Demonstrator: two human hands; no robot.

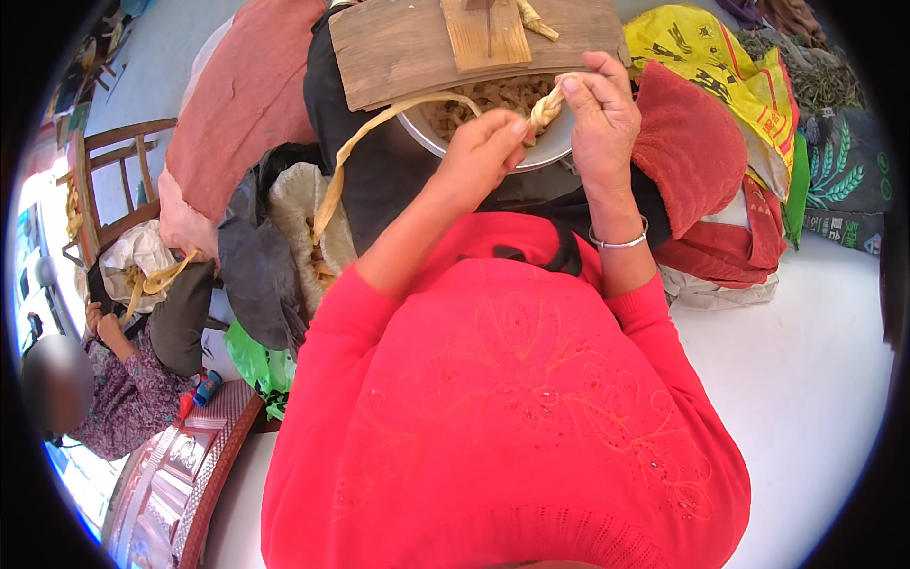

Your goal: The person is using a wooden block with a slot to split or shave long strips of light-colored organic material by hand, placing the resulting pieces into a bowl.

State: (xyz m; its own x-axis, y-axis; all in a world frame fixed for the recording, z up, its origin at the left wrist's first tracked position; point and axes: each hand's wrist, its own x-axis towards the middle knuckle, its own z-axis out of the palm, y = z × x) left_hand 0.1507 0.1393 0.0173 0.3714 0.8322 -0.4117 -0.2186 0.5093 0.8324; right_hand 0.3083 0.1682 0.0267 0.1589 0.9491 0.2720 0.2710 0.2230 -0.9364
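Between my two hands a short braided knot of pale dried plant strip (547, 109) is held above a metal basin (547, 153). My left hand (487, 146) pinches its lower left end. At its upper right end, my right hand (601, 107) grips it between thumb and fingers; a silver bangle (620, 244) circles that wrist. A long loose strip (362, 135) arcs from near my left hand over the basin's rim and hangs down on the left. Cut tan pieces (455, 110) fill the basin. Beyond it lies a wooden board (398, 50) with a smaller wood block (490, 35) on top.
A white woven sack (298, 192) holding strips stands at left beside dark plastic. Red cloth (686, 149) and a yellow printed bag (704, 57) lie at right. Another person (135, 384) sits at far left near a wooden chair (124, 156), holding strips. Another braided piece (537, 21) rests on the board.
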